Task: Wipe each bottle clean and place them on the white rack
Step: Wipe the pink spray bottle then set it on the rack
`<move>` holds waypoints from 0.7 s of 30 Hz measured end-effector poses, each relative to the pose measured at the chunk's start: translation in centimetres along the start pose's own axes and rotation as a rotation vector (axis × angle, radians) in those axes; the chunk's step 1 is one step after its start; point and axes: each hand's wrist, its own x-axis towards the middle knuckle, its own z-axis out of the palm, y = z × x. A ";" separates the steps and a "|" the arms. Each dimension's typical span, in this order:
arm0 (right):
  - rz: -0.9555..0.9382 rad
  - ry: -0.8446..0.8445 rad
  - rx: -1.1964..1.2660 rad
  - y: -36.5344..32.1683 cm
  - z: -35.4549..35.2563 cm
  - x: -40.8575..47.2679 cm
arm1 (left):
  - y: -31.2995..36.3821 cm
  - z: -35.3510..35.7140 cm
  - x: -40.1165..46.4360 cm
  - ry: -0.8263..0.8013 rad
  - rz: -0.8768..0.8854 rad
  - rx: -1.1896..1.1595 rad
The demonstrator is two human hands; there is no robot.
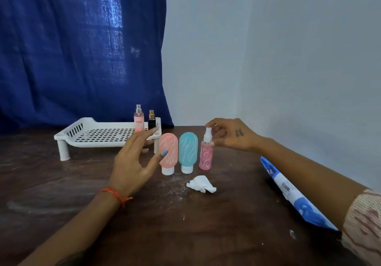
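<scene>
Three marked bottles stand in a row on the dark table: a pink tube bottle (168, 154), a teal tube bottle (188, 152) and a small pink spray bottle (205, 156), all with white scribbles. My right hand (231, 134) curls around the spray bottle's white top, thumb touching its shoulder. My left hand (134, 162) hovers open just left of the pink tube, holding nothing. A crumpled white tissue (201, 183) lies in front of the bottles. The white rack (86, 134) stands at the back left with a pink spray bottle (139, 121) and a black perfume bottle (151, 120) on its right end.
A blue and white wipes packet (292, 193) lies at the right under my right forearm. A blue curtain (82, 49) hangs behind the rack and a pale wall (268, 59) closes the right side. White dust speckles the table around the tissue.
</scene>
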 end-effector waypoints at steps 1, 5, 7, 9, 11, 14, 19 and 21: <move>-0.007 0.033 0.037 0.1 0.3 -0.2 | 0.0 0.0 0.0 -0.005 0.000 0.000; -0.008 0.127 0.111 -0.1 0.4 -0.6 | -0.1 -0.1 -0.1 -0.025 -0.001 -0.009; -0.011 0.136 0.091 -0.4 0.2 -1.1 | 0.0 -0.1 -0.1 -0.025 0.006 -0.012; -0.016 0.152 0.067 -0.7 -0.1 -1.7 | 0.0 -0.2 -0.1 -0.020 0.020 -0.014; -0.021 0.178 0.081 -1.2 -0.4 -2.4 | 0.1 -0.3 -0.1 -0.011 0.029 -0.025; -0.036 0.221 0.113 -2.5 -0.9 -3.4 | 0.3 -0.4 0.0 0.008 0.042 -0.039; -0.098 0.264 0.183 -6.0 -0.9 -4.4 | 0.5 -0.4 0.0 0.028 0.047 -0.089; -0.118 0.236 0.213 -7.4 -0.2 -4.4 | 0.6 -0.4 0.0 0.034 0.056 -0.131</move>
